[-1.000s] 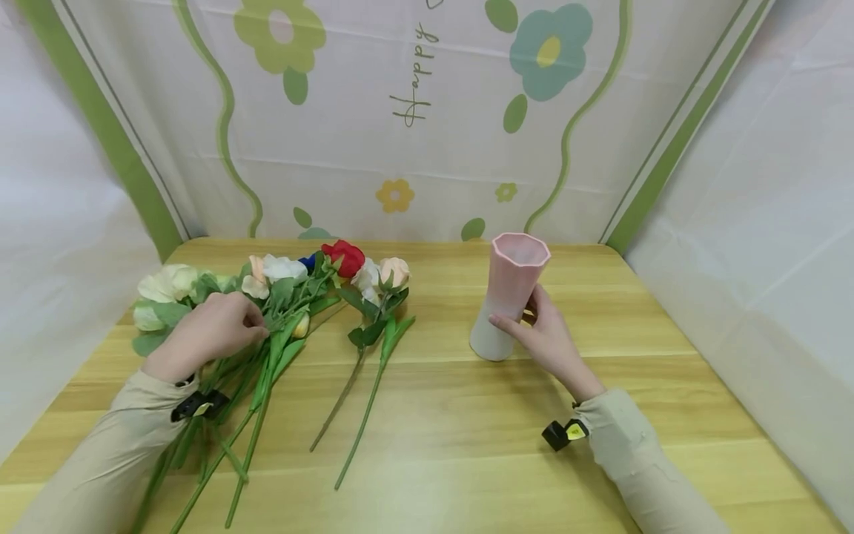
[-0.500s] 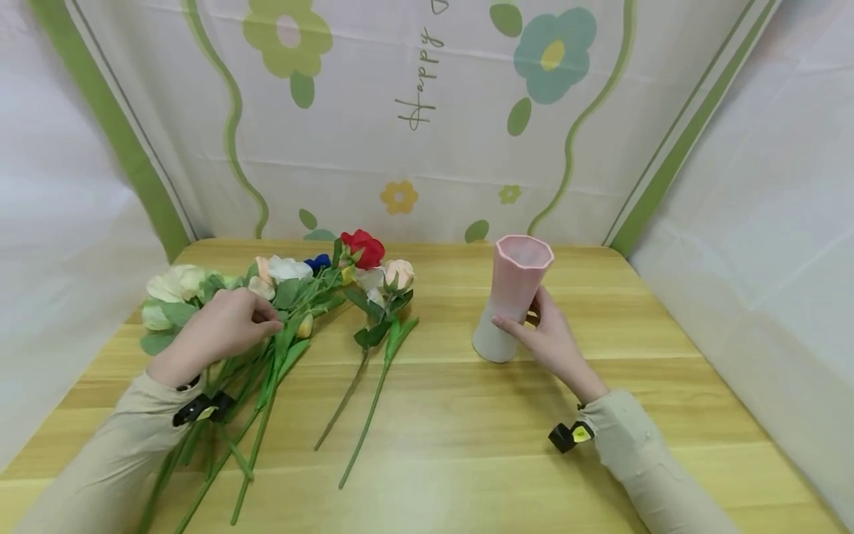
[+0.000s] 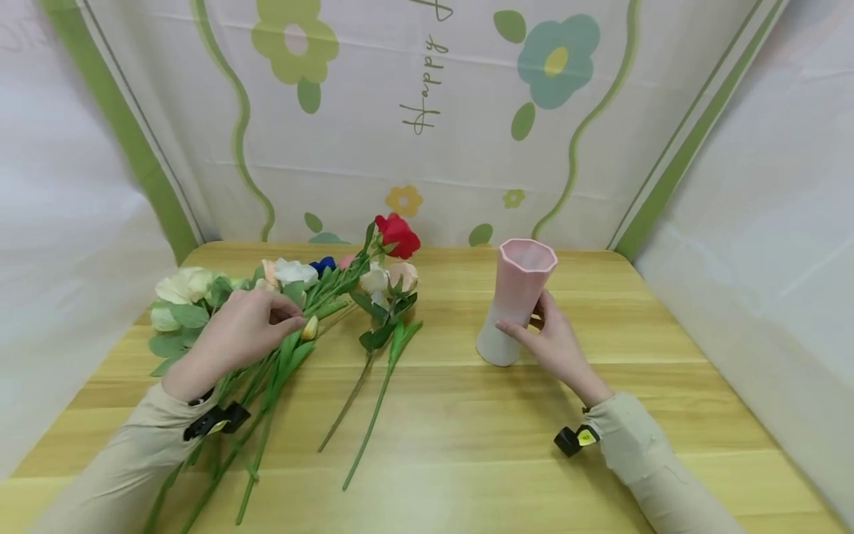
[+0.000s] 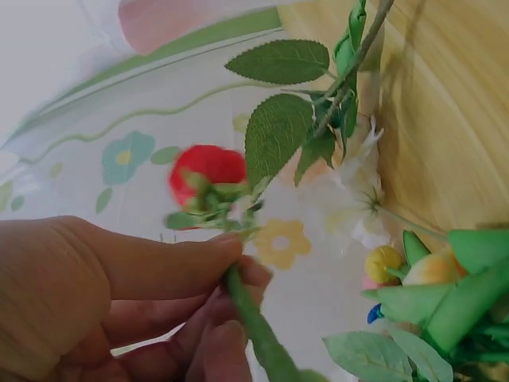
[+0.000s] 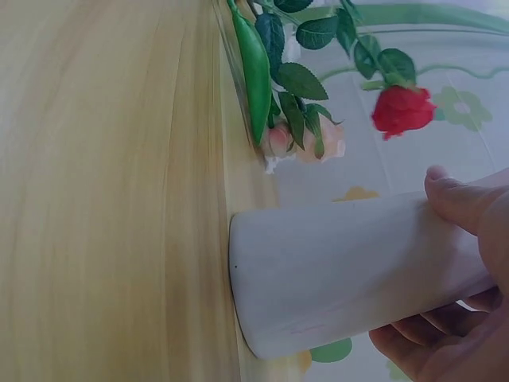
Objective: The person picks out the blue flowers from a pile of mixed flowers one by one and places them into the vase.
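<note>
My left hand (image 3: 250, 330) pinches the green stem of a red rose (image 3: 398, 236) between thumb and fingers, over the flower pile on the left. In the left wrist view that stem (image 4: 258, 330) runs through the fingertips, with the blurred red bloom (image 4: 208, 171) beyond. On the right, my right hand (image 3: 557, 345) holds a pink and white vase (image 3: 517, 297) round its middle. The vase stands upright on the table; its white lower part (image 5: 334, 270) fills much of the right wrist view. Some right fingers are hidden behind it.
Cream, white and blue flowers (image 3: 183, 285) with long green stems lie in a heap on the wooden table (image 3: 427, 437). Between heap and vase lie a pale peach rose (image 3: 402, 276) and a green-leaved stem (image 3: 373, 415). A printed cloth (image 3: 467, 148) hangs behind.
The left hand has moved right, and the red rose with it has risen and shifted right out of the heap. My right hand still holds the vase in place.
</note>
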### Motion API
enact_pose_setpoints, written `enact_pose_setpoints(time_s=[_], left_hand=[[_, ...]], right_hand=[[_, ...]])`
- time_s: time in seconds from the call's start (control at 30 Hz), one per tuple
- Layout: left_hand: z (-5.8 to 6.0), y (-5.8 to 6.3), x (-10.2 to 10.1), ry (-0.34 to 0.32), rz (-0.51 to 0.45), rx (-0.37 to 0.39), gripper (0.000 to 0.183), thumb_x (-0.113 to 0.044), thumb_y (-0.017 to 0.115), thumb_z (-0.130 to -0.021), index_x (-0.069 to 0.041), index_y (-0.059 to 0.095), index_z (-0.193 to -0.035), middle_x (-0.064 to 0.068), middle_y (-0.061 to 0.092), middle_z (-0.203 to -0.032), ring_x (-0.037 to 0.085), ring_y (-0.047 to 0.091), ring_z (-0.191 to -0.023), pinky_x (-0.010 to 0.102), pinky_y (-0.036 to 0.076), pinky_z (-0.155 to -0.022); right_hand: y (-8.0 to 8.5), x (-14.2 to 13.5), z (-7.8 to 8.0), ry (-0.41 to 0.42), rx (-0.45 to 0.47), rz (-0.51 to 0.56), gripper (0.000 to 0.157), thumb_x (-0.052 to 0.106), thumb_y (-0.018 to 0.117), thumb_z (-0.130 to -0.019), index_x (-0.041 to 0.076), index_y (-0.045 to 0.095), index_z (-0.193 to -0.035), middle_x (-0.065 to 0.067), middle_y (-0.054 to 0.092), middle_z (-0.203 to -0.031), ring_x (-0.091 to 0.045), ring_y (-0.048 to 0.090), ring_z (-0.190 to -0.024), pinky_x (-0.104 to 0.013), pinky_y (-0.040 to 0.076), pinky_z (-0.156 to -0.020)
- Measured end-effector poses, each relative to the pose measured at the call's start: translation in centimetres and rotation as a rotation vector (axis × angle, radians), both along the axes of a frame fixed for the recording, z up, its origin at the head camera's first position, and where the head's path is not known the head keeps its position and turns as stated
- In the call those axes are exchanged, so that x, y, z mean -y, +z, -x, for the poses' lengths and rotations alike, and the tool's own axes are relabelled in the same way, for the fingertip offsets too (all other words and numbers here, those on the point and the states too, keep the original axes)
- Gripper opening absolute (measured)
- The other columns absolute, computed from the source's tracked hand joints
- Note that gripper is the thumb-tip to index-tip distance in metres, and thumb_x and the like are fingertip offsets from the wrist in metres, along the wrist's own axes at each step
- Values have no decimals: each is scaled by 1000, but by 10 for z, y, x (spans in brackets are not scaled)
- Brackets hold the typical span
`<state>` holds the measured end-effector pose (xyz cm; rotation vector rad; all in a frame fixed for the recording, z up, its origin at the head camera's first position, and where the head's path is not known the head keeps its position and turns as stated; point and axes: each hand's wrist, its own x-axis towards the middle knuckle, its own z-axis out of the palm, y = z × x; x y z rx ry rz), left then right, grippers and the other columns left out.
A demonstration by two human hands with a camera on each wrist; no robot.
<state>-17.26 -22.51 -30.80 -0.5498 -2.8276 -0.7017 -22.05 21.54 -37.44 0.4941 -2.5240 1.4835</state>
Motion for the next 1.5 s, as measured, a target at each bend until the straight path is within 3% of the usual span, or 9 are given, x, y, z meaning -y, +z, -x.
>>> enact_pose_setpoints(time_s=[0.23, 0.47, 1.1, 1.33, 1.5], left_hand=[[-3, -1, -13, -7, -14, -40, 7, -12, 71, -91, -12, 75, -85, -8, 65, -71, 7, 57, -59, 35, 48, -57], [0, -12, -23, -29, 15, -4, 5, -10, 72, -90, -7, 75, -88, -4, 66, -72, 5, 56, -57, 33, 49, -54], [-1, -19, -21, 19, 7, 18, 5, -8, 72, -89, -5, 75, -87, -3, 66, -73, 7, 58, -58, 34, 50, -55], [-1, -20, -26, -10, 12, 108, 8, -9, 71, -90, -5, 73, -83, -3, 65, -72, 8, 59, -60, 33, 50, -57], [0, -26, -31, -43, 14, 166, 9, -9, 72, -89, -8, 72, -80, -6, 63, -70, 8, 57, -59, 32, 49, -58]], right_hand=[[0, -2, 0, -2, -3, 2, 72, 33, 77, -87, 6, 39, -142, -13, 54, -130, -29, 54, -117, -50, 44, -97], [-1, -4, -3, -11, -1, -6, 71, 33, 77, -88, 6, 39, -142, -12, 54, -130, -28, 54, -116, -49, 45, -96], [0, 0, -1, 7, -2, 10, 70, 31, 77, -88, 7, 39, -143, -12, 53, -131, -28, 53, -118, -49, 43, -98], [0, 1, 0, 11, -7, 9, 71, 30, 76, -89, 6, 38, -144, -13, 53, -131, -29, 53, -118, -51, 43, -98], [1, 0, 0, 7, -8, 7, 72, 31, 76, -88, 7, 38, -143, -13, 53, -131, -29, 53, -117, -51, 43, -97]])
